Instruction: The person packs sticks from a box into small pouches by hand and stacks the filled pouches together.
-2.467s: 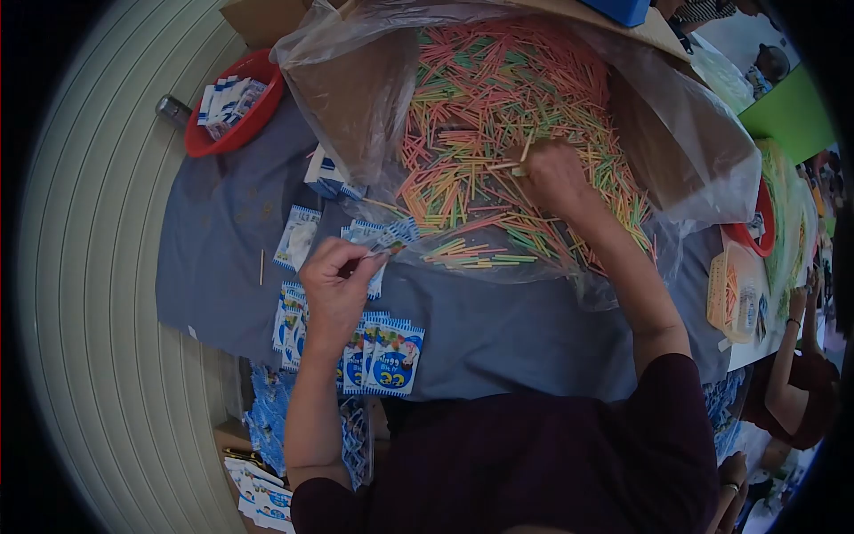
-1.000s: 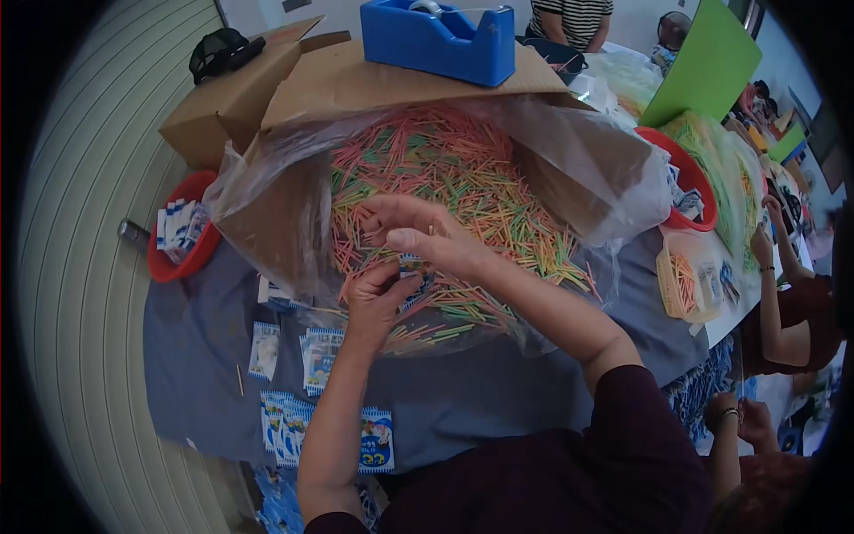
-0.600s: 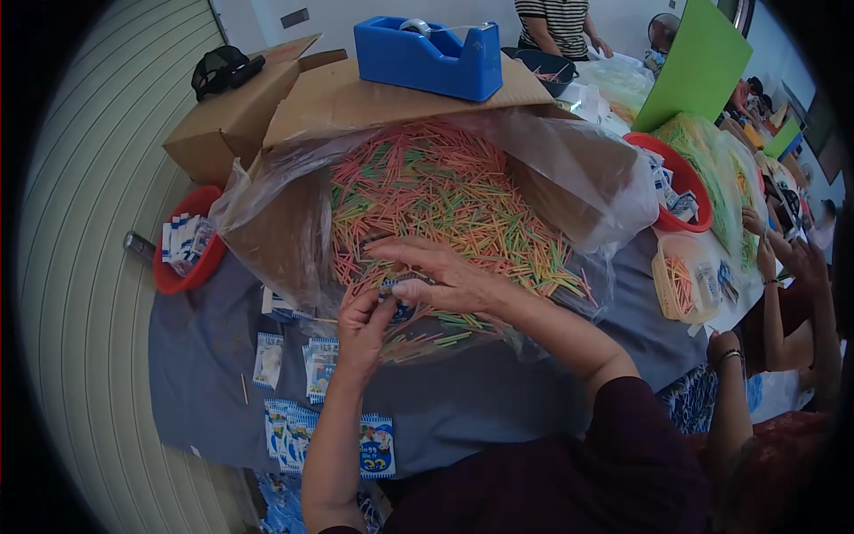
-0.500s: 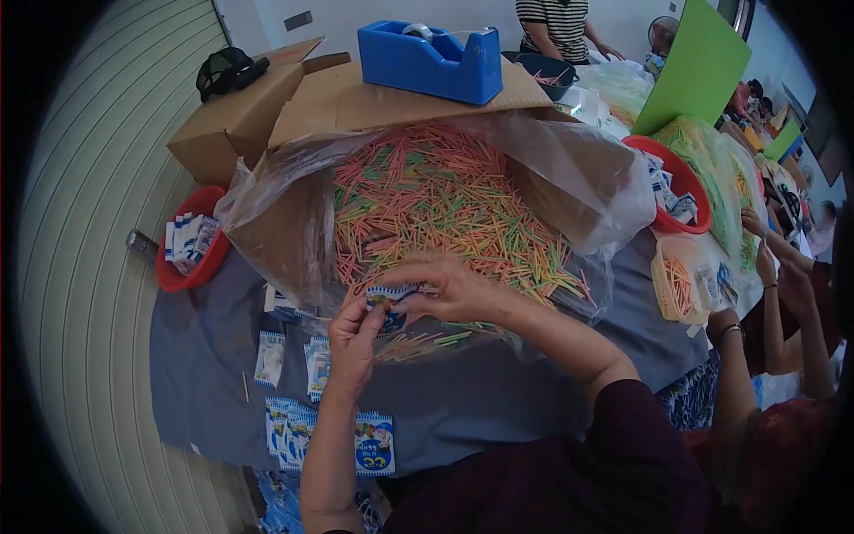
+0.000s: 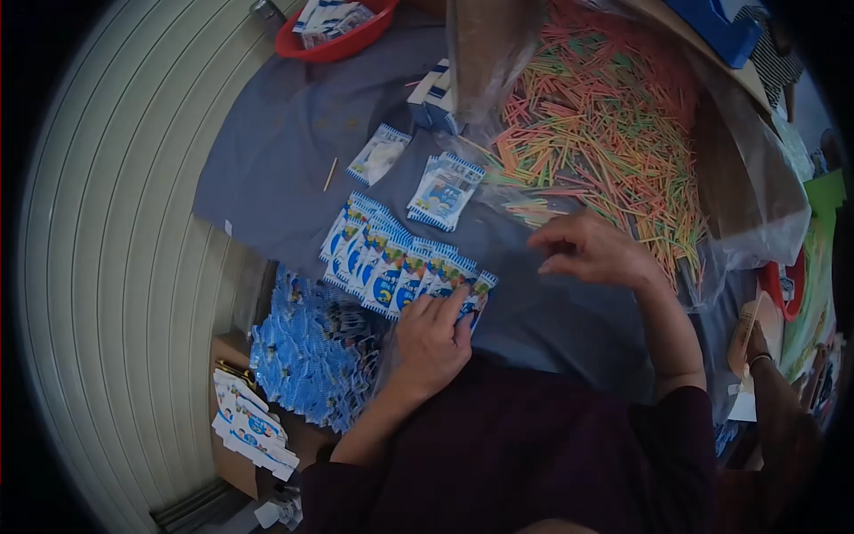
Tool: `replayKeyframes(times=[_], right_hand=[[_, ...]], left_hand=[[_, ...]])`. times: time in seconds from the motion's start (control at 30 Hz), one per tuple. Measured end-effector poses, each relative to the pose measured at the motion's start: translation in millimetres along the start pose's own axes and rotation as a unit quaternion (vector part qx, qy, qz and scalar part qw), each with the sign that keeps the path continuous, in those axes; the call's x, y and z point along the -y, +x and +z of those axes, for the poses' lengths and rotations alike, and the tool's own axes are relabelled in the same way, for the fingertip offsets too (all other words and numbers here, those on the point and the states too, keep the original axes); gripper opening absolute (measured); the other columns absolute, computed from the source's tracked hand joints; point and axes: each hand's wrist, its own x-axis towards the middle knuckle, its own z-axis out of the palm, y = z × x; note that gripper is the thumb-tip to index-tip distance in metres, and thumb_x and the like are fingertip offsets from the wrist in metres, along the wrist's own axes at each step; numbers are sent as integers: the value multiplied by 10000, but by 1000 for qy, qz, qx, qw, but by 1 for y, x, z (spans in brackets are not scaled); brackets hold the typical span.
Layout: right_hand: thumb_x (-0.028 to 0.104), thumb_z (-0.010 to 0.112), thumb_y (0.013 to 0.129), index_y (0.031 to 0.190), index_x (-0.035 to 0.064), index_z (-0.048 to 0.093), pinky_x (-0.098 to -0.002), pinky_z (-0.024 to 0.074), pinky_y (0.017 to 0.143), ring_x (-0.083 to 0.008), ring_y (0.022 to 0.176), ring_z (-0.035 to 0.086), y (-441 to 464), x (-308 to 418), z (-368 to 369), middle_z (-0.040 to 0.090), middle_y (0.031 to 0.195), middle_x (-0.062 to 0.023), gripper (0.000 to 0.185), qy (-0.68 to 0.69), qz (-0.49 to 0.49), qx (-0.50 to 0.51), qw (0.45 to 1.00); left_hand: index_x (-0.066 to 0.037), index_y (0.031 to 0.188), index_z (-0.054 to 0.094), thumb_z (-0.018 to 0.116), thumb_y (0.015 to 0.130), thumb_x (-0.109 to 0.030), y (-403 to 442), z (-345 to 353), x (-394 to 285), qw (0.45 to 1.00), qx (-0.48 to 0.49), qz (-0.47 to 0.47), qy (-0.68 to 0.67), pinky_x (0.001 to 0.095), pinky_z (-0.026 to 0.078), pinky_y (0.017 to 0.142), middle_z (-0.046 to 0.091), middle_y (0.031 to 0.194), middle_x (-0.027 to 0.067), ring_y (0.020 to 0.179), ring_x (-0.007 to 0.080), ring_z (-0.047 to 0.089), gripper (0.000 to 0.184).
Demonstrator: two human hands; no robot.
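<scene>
My left hand (image 5: pixel 434 336) rests on the right end of a row of overlapping blue-and-white packets (image 5: pixel 384 267), its fingertips on the last one. Whether it grips that packet is hard to tell. To the right, my right hand (image 5: pixel 587 249) hovers above the grey cloth, fingers apart and nothing between them. Behind it, many pink, green and yellow sticks (image 5: pixel 605 133) lie in a plastic-lined box. A small stack of packets (image 5: pixel 447 191) and a single packet (image 5: pixel 380 155) lie behind the row.
A red bowl (image 5: pixel 342 40) of white packets stands at the back left, beside a metal cylinder (image 5: pixel 266 12). One stick (image 5: pixel 330 173) lies on the cloth. Blue packets (image 5: pixel 311 347) fill a container below the table edge. At the right, another person's arm (image 5: pixel 776 383) reaches toward a basket (image 5: pixel 752 334).
The view has swung down and left. My hands have come apart; the left went from holding a packet over the sticks to the packet row, while the right let go.
</scene>
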Motion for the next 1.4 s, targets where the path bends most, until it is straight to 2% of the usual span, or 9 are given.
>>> replayKeyframes(times=[0.07, 0.37, 0.47, 0.53, 0.67, 0.77, 0.9, 0.97, 1.4], right_hand=[[122, 733, 788, 1023, 17, 663, -385, 510, 708, -304, 816, 668, 8, 2, 20, 687, 913, -151, 266, 0, -1, 34, 999], [130, 742, 768, 871, 9, 645, -430, 514, 709, -352, 797, 651, 28, 19, 95, 667, 866, -162, 187, -32, -66, 42, 996], [155, 727, 784, 854, 20, 627, -453, 507, 711, -365, 812, 646, 34, 24, 100, 661, 868, -161, 183, -54, -53, 35, 997], [179, 712, 802, 859, 28, 619, -473, 502, 720, -379, 835, 644, 38, 28, 101, 660, 884, -164, 186, -49, -42, 45, 997], [176, 730, 786, 814, 27, 603, -462, 503, 670, -376, 755, 641, 42, 30, 105, 654, 842, -155, 198, -55, -31, 27, 998], [175, 742, 776, 788, 26, 591, -458, 500, 649, -372, 730, 638, 46, 32, 105, 651, 815, -150, 212, -61, -26, 26, 997], [181, 746, 775, 785, 27, 590, -456, 497, 643, -371, 730, 636, 49, 31, 106, 645, 788, -153, 219, -70, -12, 26, 997], [186, 743, 779, 791, 28, 595, -456, 497, 650, -370, 740, 637, 51, 34, 105, 647, 797, -156, 217, -79, -10, 27, 996], [212, 727, 803, 807, 29, 595, -464, 506, 695, -374, 792, 646, 60, 41, 110, 656, 834, -179, 226, -103, -6, 26, 994]], left_hand=[[-82, 1203, 636, 665, 743, -86, -12, 3, 4, 991, 5, 7, 133, 390, 423, 719, 614, 855, 48, 804, 229, 529, 460], [-33, 1217, 608, 786, 748, -189, 32, -62, 55, 978, -118, -3, 174, 396, 445, 836, 616, 1037, 137, 940, 286, 532, 526], [9, 1214, 602, 785, 777, -262, 54, -91, 109, 978, -96, -93, 158, 404, 464, 835, 628, 1059, 191, 949, 303, 568, 546], [42, 1214, 600, 782, 774, -350, 62, -94, 150, 979, 26, -203, -22, 399, 494, 832, 642, 1047, 219, 973, 314, 612, 617], [53, 1221, 603, 766, 773, -421, 75, -96, 178, 966, 91, -234, -57, 392, 522, 809, 652, 1043, 219, 968, 308, 649, 673], [79, 1251, 577, 770, 824, -387, 86, -106, 164, 952, 137, -273, -16, 268, 520, 739, 656, 1026, 118, 877, 144, 634, 661], [57, 1200, 623, 763, 823, -381, 81, -103, 155, 959, 132, -249, -27, 305, 514, 764, 633, 1029, 137, 914, 179, 614, 595], [19, 1139, 665, 757, 798, -386, 77, -102, 141, 977, 75, -145, 137, 404, 490, 833, 611, 995, 176, 968, 293, 573, 538], [21, 1059, 689, 761, 806, -320, 76, -95, 139, 976, 101, -160, 104, 412, 460, 853, 565, 971, 164, 966, 299, 534, 431]])
